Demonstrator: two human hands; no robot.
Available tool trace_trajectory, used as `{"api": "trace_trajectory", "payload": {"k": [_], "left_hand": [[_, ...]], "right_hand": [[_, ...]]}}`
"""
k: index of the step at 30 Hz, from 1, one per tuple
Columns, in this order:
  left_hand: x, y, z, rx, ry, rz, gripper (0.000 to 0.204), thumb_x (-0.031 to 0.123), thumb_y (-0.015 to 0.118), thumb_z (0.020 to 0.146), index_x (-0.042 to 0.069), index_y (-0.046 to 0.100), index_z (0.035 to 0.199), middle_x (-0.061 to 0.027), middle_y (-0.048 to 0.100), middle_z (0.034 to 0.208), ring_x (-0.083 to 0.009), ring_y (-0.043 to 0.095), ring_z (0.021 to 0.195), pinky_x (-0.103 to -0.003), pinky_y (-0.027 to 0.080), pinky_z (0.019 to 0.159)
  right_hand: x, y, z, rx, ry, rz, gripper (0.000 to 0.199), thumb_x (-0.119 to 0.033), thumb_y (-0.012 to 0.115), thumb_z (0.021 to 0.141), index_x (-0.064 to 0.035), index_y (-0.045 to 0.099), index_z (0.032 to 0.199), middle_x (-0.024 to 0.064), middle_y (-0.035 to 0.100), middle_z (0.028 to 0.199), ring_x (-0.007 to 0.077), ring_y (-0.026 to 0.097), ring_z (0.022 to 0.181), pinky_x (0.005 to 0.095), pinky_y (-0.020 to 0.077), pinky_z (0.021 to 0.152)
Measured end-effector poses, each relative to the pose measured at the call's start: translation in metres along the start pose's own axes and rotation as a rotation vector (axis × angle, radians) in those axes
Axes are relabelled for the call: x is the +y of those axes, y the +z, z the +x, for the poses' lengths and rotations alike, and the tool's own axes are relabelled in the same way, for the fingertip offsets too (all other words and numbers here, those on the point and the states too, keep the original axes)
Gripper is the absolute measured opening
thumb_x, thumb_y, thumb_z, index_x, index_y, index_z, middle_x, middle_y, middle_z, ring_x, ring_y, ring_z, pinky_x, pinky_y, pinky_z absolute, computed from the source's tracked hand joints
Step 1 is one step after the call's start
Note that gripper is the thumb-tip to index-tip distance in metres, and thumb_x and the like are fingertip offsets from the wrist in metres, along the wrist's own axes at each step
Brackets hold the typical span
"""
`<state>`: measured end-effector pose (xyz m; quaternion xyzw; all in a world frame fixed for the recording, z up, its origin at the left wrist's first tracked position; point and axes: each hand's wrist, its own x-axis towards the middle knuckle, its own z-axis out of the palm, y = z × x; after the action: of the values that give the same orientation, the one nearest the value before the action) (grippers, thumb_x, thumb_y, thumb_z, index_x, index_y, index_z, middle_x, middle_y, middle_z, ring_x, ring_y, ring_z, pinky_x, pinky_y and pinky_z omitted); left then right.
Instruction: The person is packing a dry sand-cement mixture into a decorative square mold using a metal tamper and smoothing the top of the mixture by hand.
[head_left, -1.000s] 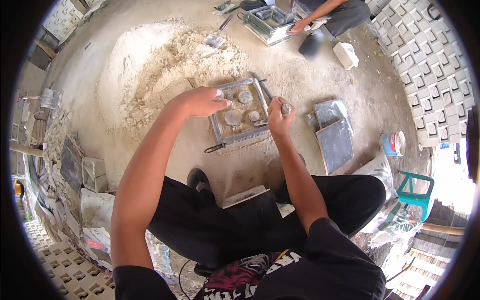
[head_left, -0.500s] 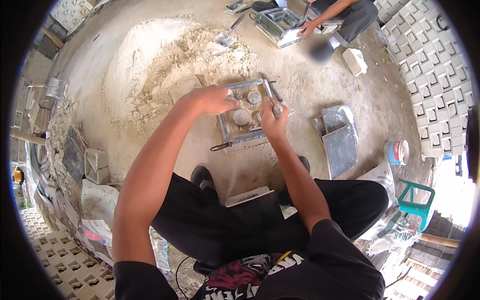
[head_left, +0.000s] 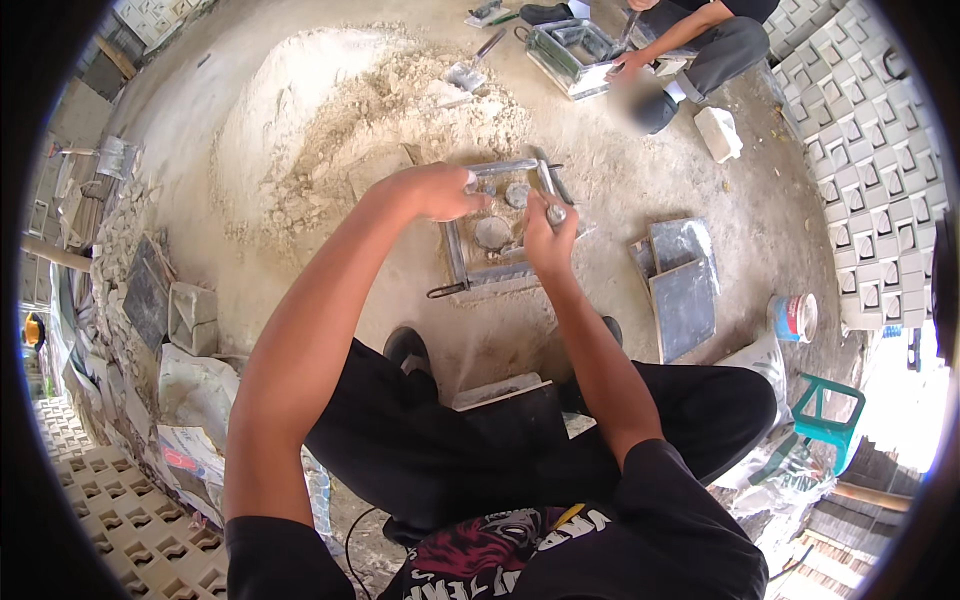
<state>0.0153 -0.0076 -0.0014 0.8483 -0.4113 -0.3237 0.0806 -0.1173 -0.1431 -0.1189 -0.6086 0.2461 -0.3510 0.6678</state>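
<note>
A rectangular grey metal mould frame (head_left: 455,255) lies on the ground before me, with round grey discs (head_left: 492,234) and pale powdery material inside. My left hand (head_left: 440,192) hovers over its far left corner, fingers bent and thumb apart, nothing visible between them. Its fingertips are beside a small disc, and the hand hides part of the frame. My right hand (head_left: 548,235) is closed round a grey rod-like tool (head_left: 557,213) with a rounded end, near the frame's right side. The tool's working end is hard to make out.
Beyond the frame rises a heap of pale sand (head_left: 300,110) with a trowel (head_left: 467,75) on it. Dark flat plates (head_left: 683,300), a paint bucket (head_left: 793,317) and a green stool (head_left: 830,410) are at right. Another person's hand (head_left: 628,68) touches a second mould (head_left: 575,60).
My left hand has shifted slightly right over the mould. The tool in my right hand has tilted, so less of its length shows. The view has moved a little.
</note>
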Motion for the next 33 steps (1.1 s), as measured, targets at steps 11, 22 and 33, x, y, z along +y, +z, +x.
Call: {"api": "trace_trajectory", "payload": {"k": [11, 22, 33], "left_hand": [[-0.011, 0.006, -0.004, 0.108, 0.083, -0.001, 0.060, 0.053, 0.050, 0.093, 0.001, 0.058, 0.123, -0.0186, 0.068, 0.091, -0.0319, 0.066, 0.093, -0.042, 0.049, 0.081], [-0.009, -0.001, -0.008, 0.035, 0.010, -0.022, 0.056, 0.050, 0.050, 0.094, 0.004, 0.059, 0.123, -0.0148, 0.067, 0.081, -0.0274, 0.067, 0.081, -0.041, 0.049, 0.074], [-0.018, 0.000, -0.010, 0.087, -0.010, 0.036, 0.036, 0.034, 0.049, 0.095, 0.010, 0.062, 0.117, -0.0170, 0.069, 0.093, -0.0308, 0.066, 0.090, -0.043, 0.050, 0.080]], "right_hand": [[-0.007, 0.013, -0.019, -0.139, -0.077, -0.040, 0.024, -0.014, 0.059, 0.093, 0.0064, 0.062, 0.080, -0.0013, 0.048, 0.060, 0.0056, 0.042, 0.060, 0.0270, 0.0355, 0.052], [-0.039, 0.041, -0.025, -0.209, -0.095, -0.198, 0.031, -0.022, 0.056, 0.098, 0.0021, 0.063, 0.080, 0.0002, 0.044, 0.057, 0.0058, 0.038, 0.058, 0.0275, 0.0336, 0.048], [-0.053, 0.051, -0.030, -0.292, -0.128, -0.155, 0.037, -0.030, 0.057, 0.098, 0.0039, 0.066, 0.086, -0.0005, 0.043, 0.057, 0.0052, 0.038, 0.059, 0.0267, 0.0349, 0.050]]}}
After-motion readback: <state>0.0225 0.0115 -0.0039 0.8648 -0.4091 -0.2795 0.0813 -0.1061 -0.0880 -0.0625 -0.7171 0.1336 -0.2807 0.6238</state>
